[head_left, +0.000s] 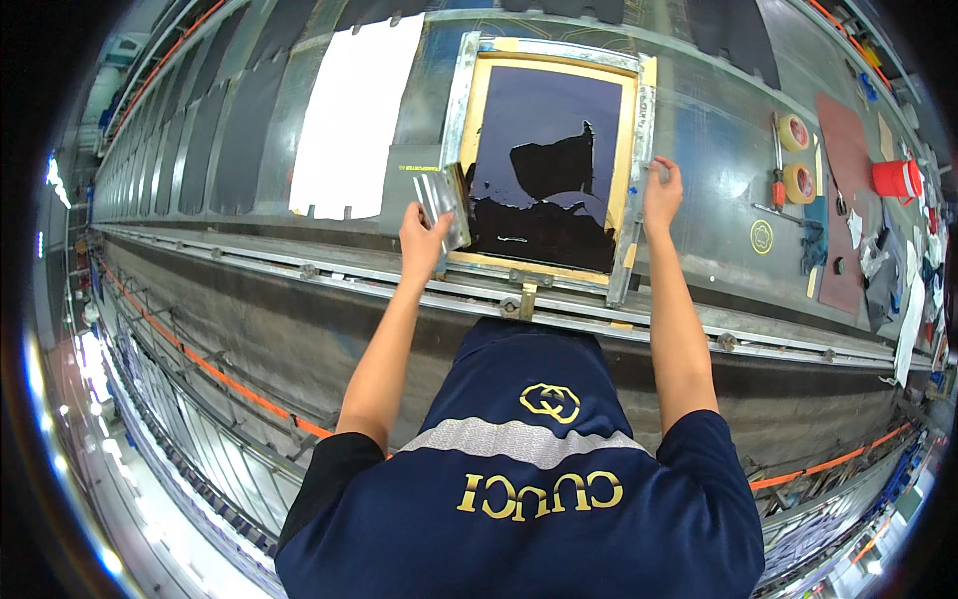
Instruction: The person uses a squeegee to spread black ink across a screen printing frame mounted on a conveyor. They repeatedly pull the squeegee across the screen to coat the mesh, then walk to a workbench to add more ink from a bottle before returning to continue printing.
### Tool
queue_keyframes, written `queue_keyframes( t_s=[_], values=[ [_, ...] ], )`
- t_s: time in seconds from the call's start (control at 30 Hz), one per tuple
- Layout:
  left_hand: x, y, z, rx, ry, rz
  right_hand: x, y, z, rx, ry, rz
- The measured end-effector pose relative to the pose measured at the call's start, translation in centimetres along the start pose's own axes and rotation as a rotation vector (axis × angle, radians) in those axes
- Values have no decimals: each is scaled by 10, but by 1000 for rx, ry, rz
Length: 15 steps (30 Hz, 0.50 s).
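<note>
A screen printing frame [647,130] with a yellow inner border lies on the long table in front of me. Its mesh [554,95] is dark blue-purple, with glossy black ink [549,168] spread unevenly over the middle and lower part. My left hand [426,232] is closed around the metal handle of a squeegee [436,205], tilted at the frame's lower left side; its blade edge is partly hidden. Just beside the frame's right edge, my right hand [663,198] has loosely bent fingers, slightly apart, with nothing visible in them. Whether it touches the frame, I cannot tell.
A white sheet [357,115] and several dark fabric pieces [249,140] lie to the left. On the right are tape rolls [798,183], an orange-handled tool [778,190], a reddish mat [843,130] and a red bucket [896,180]. A metal rail [758,344] runs along the near edge.
</note>
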State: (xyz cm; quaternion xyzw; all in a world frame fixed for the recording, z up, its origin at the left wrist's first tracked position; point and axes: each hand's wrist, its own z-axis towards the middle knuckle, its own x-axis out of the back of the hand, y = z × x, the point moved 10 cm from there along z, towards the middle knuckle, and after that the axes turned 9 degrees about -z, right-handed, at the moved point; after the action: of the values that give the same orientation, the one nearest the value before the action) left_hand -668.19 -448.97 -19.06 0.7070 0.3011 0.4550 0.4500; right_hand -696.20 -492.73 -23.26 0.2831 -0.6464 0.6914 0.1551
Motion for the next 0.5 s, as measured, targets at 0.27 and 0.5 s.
queue_keyframes(
  t_s=[0.27,0.5],
  values=[
    [-154,38,-54,-176,-85,1,5,-4,-4,31,-1,-15],
    [-237,41,-84,-95,-290,-97,8,-7,-7,34,-24,20]
  ],
)
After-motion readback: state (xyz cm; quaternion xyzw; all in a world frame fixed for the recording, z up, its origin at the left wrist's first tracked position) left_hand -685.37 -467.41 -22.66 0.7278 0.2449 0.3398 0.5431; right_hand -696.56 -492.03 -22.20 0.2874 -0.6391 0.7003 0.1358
